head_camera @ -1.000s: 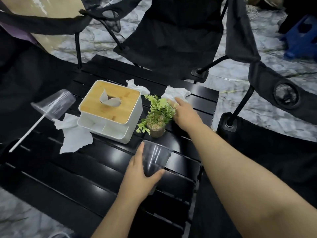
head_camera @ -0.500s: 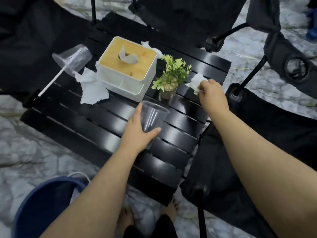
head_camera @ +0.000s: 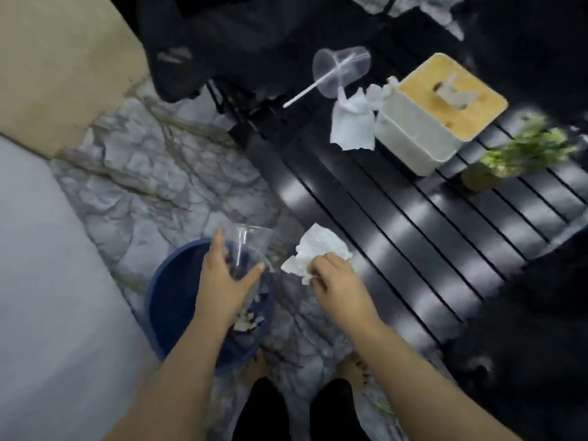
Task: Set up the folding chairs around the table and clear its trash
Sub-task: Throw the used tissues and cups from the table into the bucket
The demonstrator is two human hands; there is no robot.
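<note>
My left hand (head_camera: 227, 281) grips a clear plastic cup (head_camera: 249, 245) above a blue bin (head_camera: 171, 300) on the floor. Just right of it, my right hand (head_camera: 334, 281) is closed on a crumpled white tissue (head_camera: 318, 249), off the near left corner of the black slatted table (head_camera: 397, 224). On the table's far left lie a tipped clear cup with a white straw (head_camera: 340, 70) and another crumpled tissue (head_camera: 353, 125). A black folding chair (head_camera: 206, 43) stands beyond the table's left end; another dark chair (head_camera: 525, 329) is at the right.
A white tissue box with a wooden lid (head_camera: 439, 106) and a small potted green plant (head_camera: 515, 157) stand on the table. The bin holds some scraps. My bare feet (head_camera: 356, 370) are on the marble floor. A pale surface (head_camera: 47, 297) fills the left side.
Both hands have left the table and swung left and down: the left carried the cup over the blue bin, the right brought the tissue beside it. My view turned toward the floor.
</note>
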